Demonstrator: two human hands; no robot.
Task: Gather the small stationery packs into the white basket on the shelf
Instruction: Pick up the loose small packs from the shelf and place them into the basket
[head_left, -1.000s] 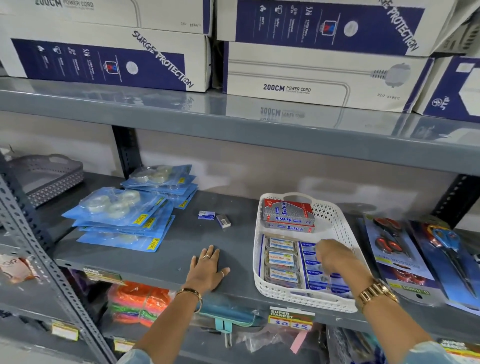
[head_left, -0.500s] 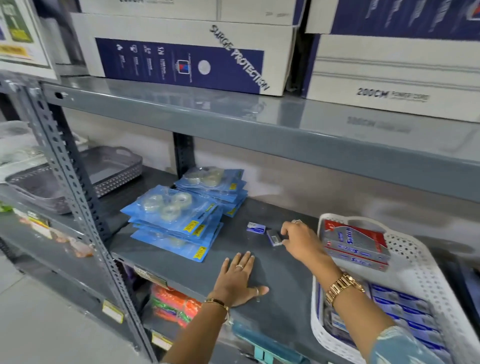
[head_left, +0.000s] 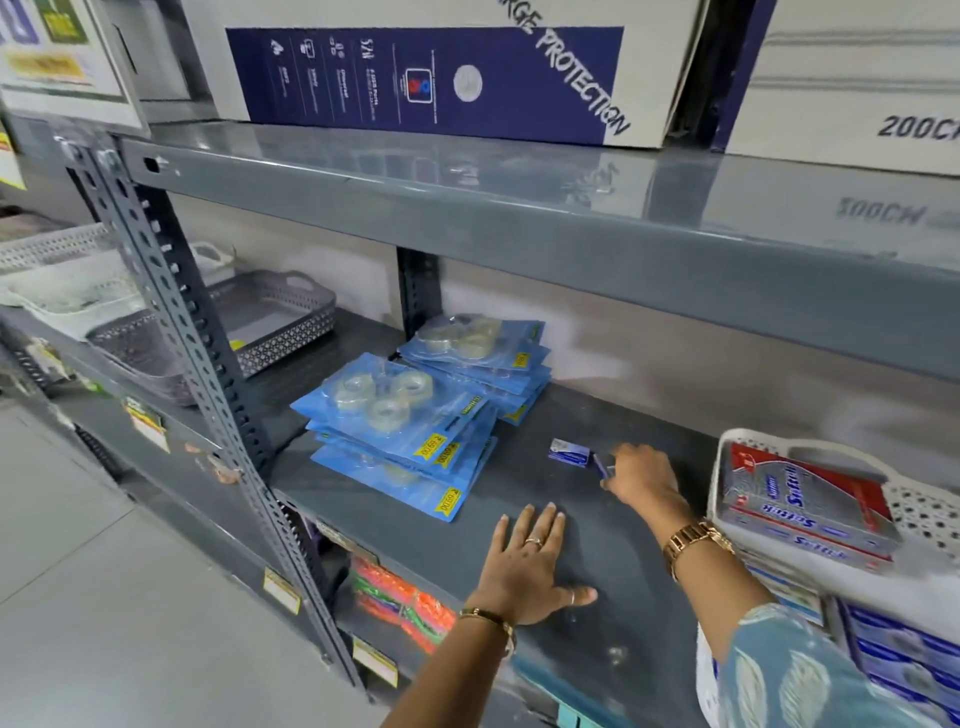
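Tape packs (head_left: 410, 415) lie stacked at the left of the grey shelf (head_left: 597, 561), untouched. Next along, the left hand (head_left: 524, 566) is flat on the shelf with fingers spread, holding nothing — it was planted the same way a second ago, so it looks like a brace only. Further right lies one small blue pack (head_left: 570, 452), loose on the shelf, and just beside it the right hand (head_left: 641, 475). A second ago that hand was down in the white basket (head_left: 924, 512); half a second ago it had reached the second small pack (head_left: 602, 465), and now its fingertips are pinched on that pack's edge, though how firmly is hard to tell. At far right the basket already holds the red-and-grey boxes (head_left: 808, 506) and rows of blue packs. Two small packs seem left to gather — one being picked, one waiting.
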